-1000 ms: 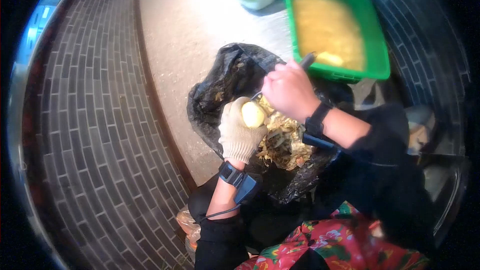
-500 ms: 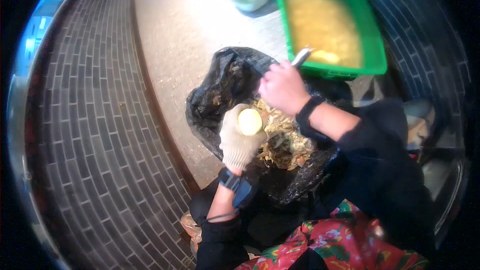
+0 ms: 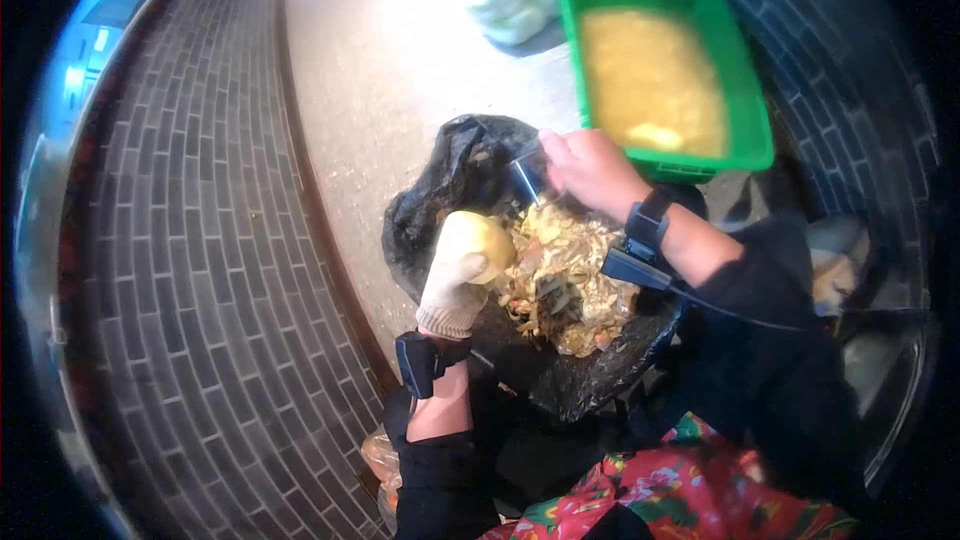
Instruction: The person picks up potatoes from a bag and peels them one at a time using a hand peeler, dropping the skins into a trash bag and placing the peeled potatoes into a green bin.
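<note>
My left hand (image 3: 452, 285), in a knitted white glove, is closed around a peeled, pale yellow potato (image 3: 478, 240) at the left side of the peelings. Bare, my right hand (image 3: 592, 168) grips a metal peeler (image 3: 527, 182) to the upper right of the potato, apart from it. The peeler's handle is mostly hidden in the fingers. Beneath both hands lies a heap of peelings (image 3: 570, 275) in a spread black plastic bag (image 3: 425, 210).
Beyond my right hand stands a green tub (image 3: 755, 145) of yellowish contents, apparently peeled potatoes in liquid. A pale, blurred plastic bag (image 3: 515, 12) sits to its left. Dark brick-patterned paving (image 3: 200, 240) runs along the left. A shoe (image 3: 838, 250) shows at the right.
My left hand has turned the potato so its side shows instead of its end. My right hand has rotated, and the peeler now points down toward the peelings. The whole view has shifted slightly.
</note>
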`<action>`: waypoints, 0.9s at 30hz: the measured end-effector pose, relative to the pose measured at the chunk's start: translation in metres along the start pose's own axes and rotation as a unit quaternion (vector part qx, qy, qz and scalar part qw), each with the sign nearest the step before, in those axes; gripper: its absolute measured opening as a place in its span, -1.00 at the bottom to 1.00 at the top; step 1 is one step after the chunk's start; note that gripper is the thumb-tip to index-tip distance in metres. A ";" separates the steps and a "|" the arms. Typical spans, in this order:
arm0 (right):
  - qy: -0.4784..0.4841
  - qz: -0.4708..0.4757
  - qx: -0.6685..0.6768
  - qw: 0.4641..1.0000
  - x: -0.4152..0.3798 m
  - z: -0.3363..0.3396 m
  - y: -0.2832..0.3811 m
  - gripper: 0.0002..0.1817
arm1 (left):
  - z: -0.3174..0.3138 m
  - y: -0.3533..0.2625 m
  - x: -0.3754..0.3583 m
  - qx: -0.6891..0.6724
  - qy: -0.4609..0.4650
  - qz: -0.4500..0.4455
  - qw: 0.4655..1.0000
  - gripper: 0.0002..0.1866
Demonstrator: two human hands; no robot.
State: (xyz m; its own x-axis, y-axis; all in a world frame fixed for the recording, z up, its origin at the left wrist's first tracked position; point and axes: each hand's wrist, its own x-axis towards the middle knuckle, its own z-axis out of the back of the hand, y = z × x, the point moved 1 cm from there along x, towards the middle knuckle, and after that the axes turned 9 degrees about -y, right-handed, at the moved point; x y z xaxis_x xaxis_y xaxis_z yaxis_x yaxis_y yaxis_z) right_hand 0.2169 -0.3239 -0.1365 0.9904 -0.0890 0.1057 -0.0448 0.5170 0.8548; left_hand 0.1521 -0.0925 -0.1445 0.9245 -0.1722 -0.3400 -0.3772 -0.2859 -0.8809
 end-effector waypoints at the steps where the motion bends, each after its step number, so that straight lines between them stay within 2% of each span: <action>1: 0.017 -0.048 0.071 0.996 0.002 0.007 0.001 -0.36 | 0.004 0.003 0.003 -0.045 -0.014 0.025 0.999 -0.33; 3: 0.013 -0.118 0.177 0.977 0.002 0.030 0.011 -0.33 | 0.005 0.010 0.007 -0.103 -0.041 0.059 0.992 -0.38; 4: 0.022 -0.130 0.210 0.969 0.005 0.040 0.010 -0.35 | -0.001 0.008 0.009 -0.094 -0.026 0.057 0.994 -0.38; 6: -0.016 -0.134 0.278 0.951 0.004 0.074 0.011 -0.37 | -0.015 0.007 0.021 -0.053 -0.121 0.148 0.980 -0.39; 7: -0.048 -0.121 0.325 0.937 0.007 0.089 0.007 -0.40 | -0.023 0.010 0.036 -0.023 -0.087 0.096 0.991 -0.49; 8: -0.084 -0.119 0.383 0.912 0.007 0.106 -0.001 -0.42 | -0.028 0.015 0.048 0.028 -0.109 0.078 0.991 -0.49; 10: -0.160 -0.143 0.392 0.895 0.006 0.152 -0.007 -0.49 | -0.058 0.013 0.068 0.141 -0.101 0.044 0.984 -0.48; 11: -0.195 -0.151 0.447 0.860 0.006 0.170 -0.016 -0.57 | -0.082 0.013 0.076 0.198 -0.116 0.022 0.973 -0.45; 13: -0.262 -0.130 0.510 0.809 0.009 0.196 -0.043 -0.66 | -0.137 0.008 0.093 0.331 -0.137 -0.001 0.934 -0.37; 14: -0.294 -0.127 0.520 0.792 0.010 0.209 -0.053 -0.67 | -0.140 0.022 0.118 0.412 -0.134 -0.053 0.900 -0.32; 16: -0.309 -0.129 0.539 0.773 0.008 0.228 -0.069 -0.68 | -0.195 0.027 0.133 0.492 -0.130 -0.047 0.860 -0.29; 18: -0.316 -0.154 0.556 0.753 0.000 0.246 -0.070 -0.69 | -0.192 0.076 0.186 0.519 -0.070 -0.118 0.844 -0.32; 19: -0.319 -0.155 0.563 0.746 -0.001 0.253 -0.072 -0.69 | -0.212 0.082 0.189 0.543 -0.092 -0.075 0.831 -0.27; 22: -0.347 -0.120 0.580 0.728 -0.004 0.269 -0.079 -0.69 | -0.250 0.113 0.206 0.726 -0.078 -0.132 0.670 -0.24; 23: -0.356 -0.100 0.540 0.756 -0.004 0.274 -0.082 -0.69 | -0.258 0.124 0.211 0.760 -0.065 -0.083 0.642 -0.24; 24: -0.356 -0.097 0.540 0.756 -0.005 0.277 -0.083 -0.69 | -0.266 0.131 0.214 0.789 -0.053 -0.035 0.611 -0.24; 26: -0.354 -0.123 0.598 0.708 -0.006 0.282 -0.087 -0.69 | -0.265 0.155 0.223 0.791 -0.047 -0.025 0.610 -0.26; 27: -0.358 -0.127 0.587 0.715 -0.006 0.284 -0.090 -0.67 | -0.262 0.165 0.225 0.772 -0.042 -0.017 0.634 -0.31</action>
State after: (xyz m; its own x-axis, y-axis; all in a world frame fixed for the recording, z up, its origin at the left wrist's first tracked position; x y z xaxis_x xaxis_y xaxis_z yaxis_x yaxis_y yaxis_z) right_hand 0.1783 -0.6115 -0.0700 0.6841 -0.6834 -0.2550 -0.3708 -0.6268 0.6853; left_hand 0.2835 -0.4257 -0.2797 0.9548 -0.1215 -0.2714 0.0865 0.9867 -0.1375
